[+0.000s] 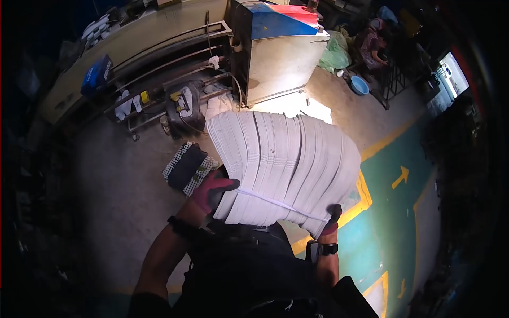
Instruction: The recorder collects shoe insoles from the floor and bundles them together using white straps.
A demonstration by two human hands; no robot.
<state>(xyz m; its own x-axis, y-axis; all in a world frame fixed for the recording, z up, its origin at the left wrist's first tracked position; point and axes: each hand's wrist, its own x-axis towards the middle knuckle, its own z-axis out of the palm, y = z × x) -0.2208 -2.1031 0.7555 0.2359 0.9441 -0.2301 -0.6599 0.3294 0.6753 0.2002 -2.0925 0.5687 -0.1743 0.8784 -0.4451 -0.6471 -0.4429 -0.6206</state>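
Note:
A thick bundle of pale, flat, layered pieces (286,153) is in front of my body; I cannot make out their material. A thin white strap (270,200) runs across its near side. My left hand (208,192), in a red and dark glove, grips the bundle's left end, with its thumb over the near side by the strap. At the right end, my right hand (333,218), gloved too, is closed on the bundle's lower corner where the strap reaches it. The pieces hide most fingers of both hands.
Left of the bundle stands a dark padded seat with patterned edging (191,167). Ahead are a white cabinet with blue and red top (281,63), a long bench (159,37) and a black container (184,108). A person (373,45) sits far right near a blue basin (359,85).

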